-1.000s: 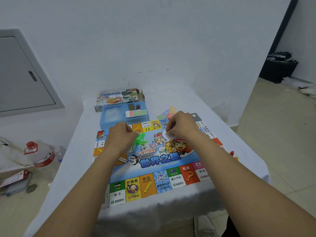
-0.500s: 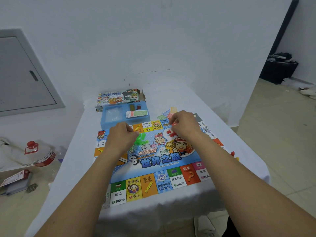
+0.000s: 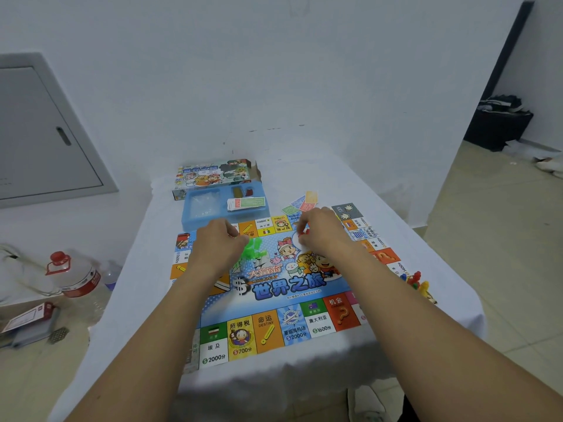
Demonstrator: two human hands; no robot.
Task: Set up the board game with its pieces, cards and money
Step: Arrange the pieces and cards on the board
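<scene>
Pinching red pieces [image 3: 304, 235], the right hand [image 3: 320, 233] works at twelve o'clock; left hand [image 3: 217, 242] fingers grip green houses [image 3: 253, 248], which could spill across the game board [image 3: 274, 300].

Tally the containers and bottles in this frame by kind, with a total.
Blue plastic tray: 1
Printed game box: 1
Red-capped bottle: 1
Small clear bottle: 1
Total: 4

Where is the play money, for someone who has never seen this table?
On the white-clothed table, beyond the colourful game board, sits a blue plastic tray. The stack of paper play money lies in its right half, a green note on top.
</scene>
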